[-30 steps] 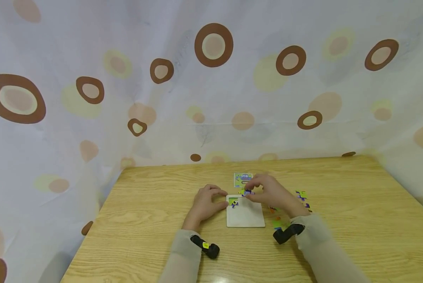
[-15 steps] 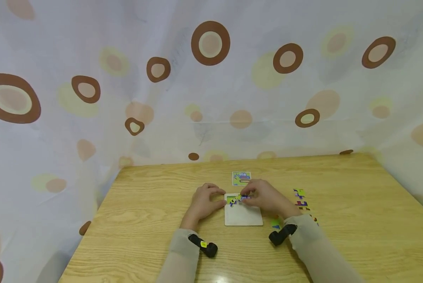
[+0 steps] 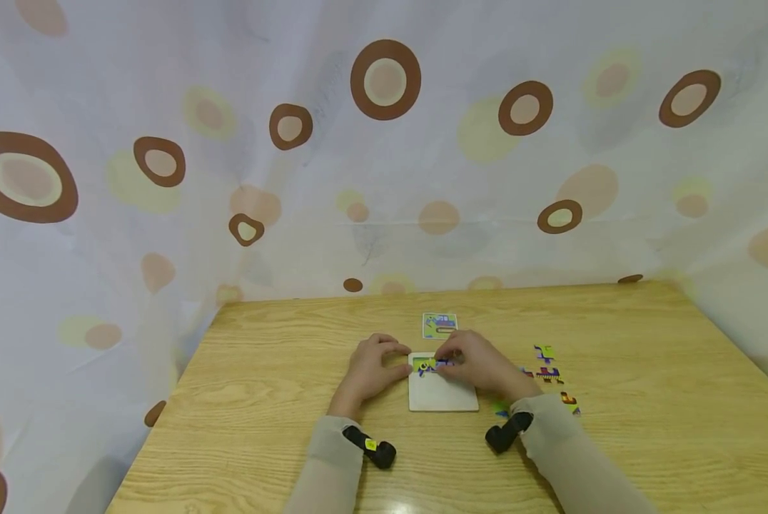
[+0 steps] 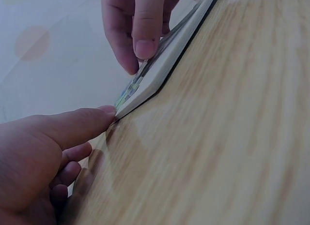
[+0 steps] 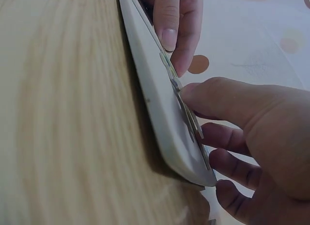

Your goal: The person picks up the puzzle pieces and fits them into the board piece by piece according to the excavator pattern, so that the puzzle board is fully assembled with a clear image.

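My right hand (image 3: 477,368) has come down, fingertips now pressing a piece (image 3: 445,363) into the tray (image 3: 443,400) at 12 o'clock; my left hand (image 3: 371,371) steadies its edge, fingers straight.

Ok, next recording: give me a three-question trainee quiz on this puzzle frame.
1. True or false: the right hand rests on puzzle pieces at the far edge of the white puzzle tray.
2. Where does the left hand touch the tray? A) its far-left corner B) its near-right corner C) not at all
3. Fill in: the small picture card lies on the wooden table, just ____ the tray.

Key: 1 true; 2 A; 3 beyond. The loose puzzle pieces lie to the right of the right hand.
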The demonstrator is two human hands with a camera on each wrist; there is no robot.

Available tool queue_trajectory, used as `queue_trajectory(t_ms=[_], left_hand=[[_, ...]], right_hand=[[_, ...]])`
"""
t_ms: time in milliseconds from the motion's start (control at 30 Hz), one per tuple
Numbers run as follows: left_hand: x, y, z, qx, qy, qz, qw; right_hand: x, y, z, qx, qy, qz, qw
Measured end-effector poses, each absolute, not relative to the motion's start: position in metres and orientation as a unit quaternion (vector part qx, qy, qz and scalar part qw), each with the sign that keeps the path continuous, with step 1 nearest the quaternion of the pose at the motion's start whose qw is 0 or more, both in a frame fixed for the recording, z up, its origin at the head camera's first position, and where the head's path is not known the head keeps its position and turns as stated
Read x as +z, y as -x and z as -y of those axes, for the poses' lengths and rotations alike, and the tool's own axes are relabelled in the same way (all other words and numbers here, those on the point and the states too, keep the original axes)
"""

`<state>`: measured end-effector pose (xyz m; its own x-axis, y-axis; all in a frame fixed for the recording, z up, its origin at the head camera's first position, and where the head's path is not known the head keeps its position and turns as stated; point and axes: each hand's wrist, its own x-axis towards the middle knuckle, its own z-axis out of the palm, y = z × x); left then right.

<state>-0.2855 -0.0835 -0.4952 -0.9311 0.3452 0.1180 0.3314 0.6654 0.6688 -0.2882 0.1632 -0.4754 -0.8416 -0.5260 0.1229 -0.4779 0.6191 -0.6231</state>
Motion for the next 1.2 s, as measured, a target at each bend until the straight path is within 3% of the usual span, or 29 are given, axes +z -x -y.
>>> queue_trajectory(t_ms=[1200], left_hand=[[-0.4965, 0.2857, 0.0830, 0.360, -0.191, -0.913, 0.002]], right_hand=[[-0.4746, 0.2812, -0.1560, -0.331, 0.270, -0.904, 0.016]])
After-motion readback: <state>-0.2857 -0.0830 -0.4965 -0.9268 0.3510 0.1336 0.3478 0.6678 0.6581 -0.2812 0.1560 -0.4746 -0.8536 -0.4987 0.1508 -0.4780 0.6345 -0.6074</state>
